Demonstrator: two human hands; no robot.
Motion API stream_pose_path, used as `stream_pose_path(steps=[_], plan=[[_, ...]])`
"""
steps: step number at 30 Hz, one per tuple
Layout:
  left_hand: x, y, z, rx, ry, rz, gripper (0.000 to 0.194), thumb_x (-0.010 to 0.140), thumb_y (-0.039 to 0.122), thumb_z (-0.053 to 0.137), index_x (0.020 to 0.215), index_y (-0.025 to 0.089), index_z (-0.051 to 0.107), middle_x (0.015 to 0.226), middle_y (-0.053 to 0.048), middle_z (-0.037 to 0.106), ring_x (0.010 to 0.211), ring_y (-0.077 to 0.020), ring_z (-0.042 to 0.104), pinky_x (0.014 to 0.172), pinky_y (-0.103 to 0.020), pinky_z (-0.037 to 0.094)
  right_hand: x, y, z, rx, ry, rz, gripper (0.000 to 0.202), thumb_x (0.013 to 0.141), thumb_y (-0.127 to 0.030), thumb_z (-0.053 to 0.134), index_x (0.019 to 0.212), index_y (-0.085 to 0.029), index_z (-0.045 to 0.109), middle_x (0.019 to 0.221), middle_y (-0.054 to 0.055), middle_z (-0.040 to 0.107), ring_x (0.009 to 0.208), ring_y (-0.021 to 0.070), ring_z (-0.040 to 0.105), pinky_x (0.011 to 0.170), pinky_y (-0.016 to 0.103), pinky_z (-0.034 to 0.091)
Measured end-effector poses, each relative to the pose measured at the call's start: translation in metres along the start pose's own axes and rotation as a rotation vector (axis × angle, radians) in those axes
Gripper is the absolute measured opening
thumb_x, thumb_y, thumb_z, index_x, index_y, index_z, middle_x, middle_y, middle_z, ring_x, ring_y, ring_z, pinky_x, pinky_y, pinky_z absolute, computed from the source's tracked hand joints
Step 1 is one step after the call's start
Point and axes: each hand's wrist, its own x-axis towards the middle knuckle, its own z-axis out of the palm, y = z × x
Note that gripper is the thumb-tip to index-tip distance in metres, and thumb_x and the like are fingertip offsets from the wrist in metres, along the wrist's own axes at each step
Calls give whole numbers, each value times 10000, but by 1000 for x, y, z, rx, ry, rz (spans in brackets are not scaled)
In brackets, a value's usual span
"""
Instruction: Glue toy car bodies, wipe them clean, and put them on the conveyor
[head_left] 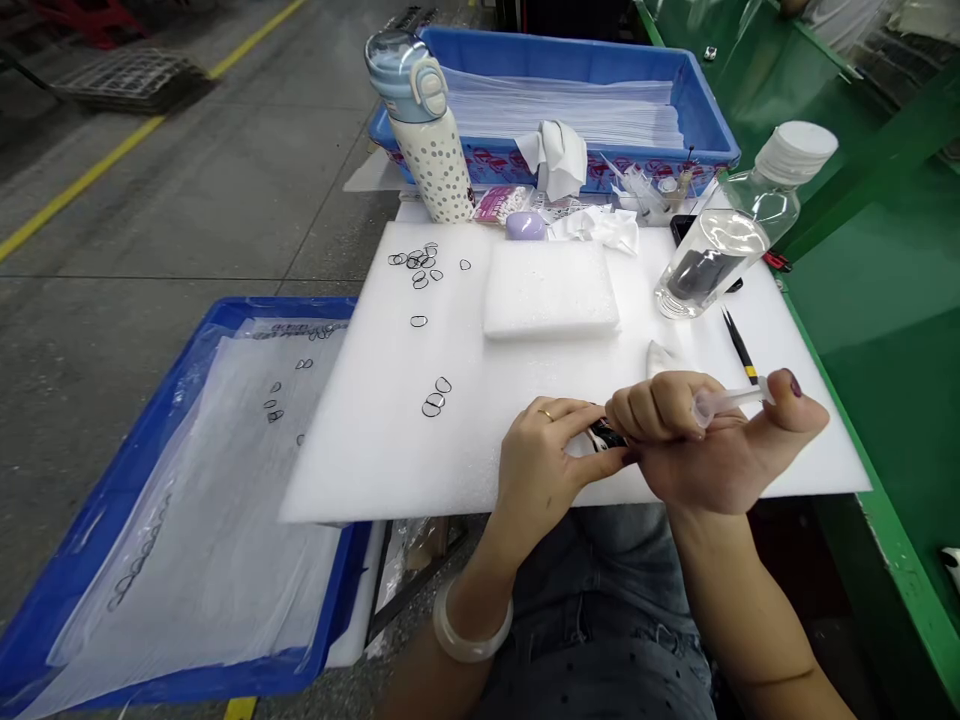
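Note:
My left hand (541,452) pinches a small glossy black piece (604,434) with pale edges between thumb and fingers; much of it is hidden. My right hand (709,455) is wrapped around a translucent plastic syringe (731,399), with the thumb on the plunger's end. The syringe's tip is out of sight behind the fingers, close to the black piece. Both hands meet over the front of the white foam sheet (390,470). Thin black rings (432,404) lie to the left of my hands, and more form a loose cluster (417,258) farther back.
Behind my hands sits a white foam block (551,290). A clear liquid bottle (712,255) and black tweezers (739,345) are at right. A dotted flask (435,165) stands before a blue bin (705,110). At lower left, a blue tray (161,420) holds film and rings.

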Motion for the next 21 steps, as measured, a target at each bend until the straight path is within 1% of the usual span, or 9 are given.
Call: stream_pose_path(steps=[11,17,21], plan=[[0,1,0,-3,1,-6,267,761,407,833,951,242,746,974,9,741,950,-234,607,825,-393,457,-1,1,3,-37,65,-9,594,846,-698,402,517,-219,280,454,-37,195,441,108,209,444,278,213],[0,1,0,10,1,3,224,799,427,802,933,258,744,967,8,742,950,-239,609,821,-397,457,-2,1,6,-91,76,-41,633,868,-741,361,513,-220,300,452,-32,194,436,111,205,442,284,187],[0,1,1,17,5,6,201,839,456,760,919,272,746,953,9,744,943,-238,615,817,-400,463,-4,1,7,-121,97,-48,654,875,-757,350,510,-217,304,455,-29,205,438,111,212,451,286,192]])
